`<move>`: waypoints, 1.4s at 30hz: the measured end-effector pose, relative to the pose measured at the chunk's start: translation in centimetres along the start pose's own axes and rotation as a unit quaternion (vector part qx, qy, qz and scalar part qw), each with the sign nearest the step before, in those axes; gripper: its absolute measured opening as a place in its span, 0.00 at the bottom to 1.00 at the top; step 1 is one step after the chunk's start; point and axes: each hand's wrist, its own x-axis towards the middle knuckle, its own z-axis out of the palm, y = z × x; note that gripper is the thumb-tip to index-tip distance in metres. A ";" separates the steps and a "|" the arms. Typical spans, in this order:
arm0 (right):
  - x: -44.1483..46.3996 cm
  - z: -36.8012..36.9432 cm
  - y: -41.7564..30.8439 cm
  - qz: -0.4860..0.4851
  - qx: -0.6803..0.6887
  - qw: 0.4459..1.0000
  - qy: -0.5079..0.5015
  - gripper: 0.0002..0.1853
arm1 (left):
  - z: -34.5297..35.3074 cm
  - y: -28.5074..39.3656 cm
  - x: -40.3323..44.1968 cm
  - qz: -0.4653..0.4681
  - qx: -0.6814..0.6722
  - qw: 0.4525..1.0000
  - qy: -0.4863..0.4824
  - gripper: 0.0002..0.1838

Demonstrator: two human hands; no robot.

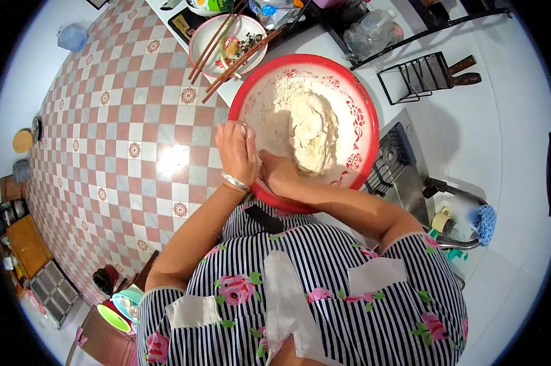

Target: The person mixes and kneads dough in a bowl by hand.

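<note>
Kitchen, tiled floor [132, 107] in a pink, grey and white check, running out at 9 o'clock; clock set on the basin's centre, 12 pointing away from the wearer.

Item: basin [373, 125], white inside with red flowers, broad red rim, directly in front of the wearer's body.

Item: floury mass [312, 131], pale and lumpy, inside the basin, slightly right of its middle. Long axis roughly from 12 to 6 o'clock, leaning a little toward 11 and 5. Loose flour spread around it, chiefly toward 11.

Item: left hand [236, 149], silver bracelet [234, 181] at the wrist, over the rim between 8 and 9 o'clock. Fingers curled inward; whether they grasp anything cannot be told.

Item: right hand [278, 172], between 7 and 8 o'clock, close against the left. Fingertips hidden behind the left hand; grip cannot be told.

Relation: floury mass at about 1 o'clock from the right hand, between 2 and 3 from the left. Right hand the nearer, just beside the mass's lower end; left hand set apart by a strip of basin.

Surroundings: plate [205, 33] with brown chopsticks [242, 65] across it, toward 11; wire rack [403, 82] with two wooden handles [466, 78], toward 2; stove [397, 155], between 3 and 4.
</note>
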 end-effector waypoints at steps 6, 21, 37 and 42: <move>9.0 -0.4 -1.2 0.055 0.114 0.952 0.278 0.17 | -0.1 0.2 0.1 0.018 0.007 1.000 -0.024 0.03; 4.6 2.7 1.9 0.004 -0.097 0.992 0.083 0.11 | 0.3 -0.1 -0.1 0.027 0.035 0.999 -0.014 0.05; -2.0 -0.3 3.4 -0.035 -0.249 0.965 -0.077 0.14 | 0.4 -0.1 -0.1 0.012 0.044 0.999 -0.005 0.05; 6.5 -2.6 0.7 -0.093 -0.505 0.845 0.150 0.13 | 0.7 -0.4 -0.1 0.032 0.046 0.998 0.016 0.04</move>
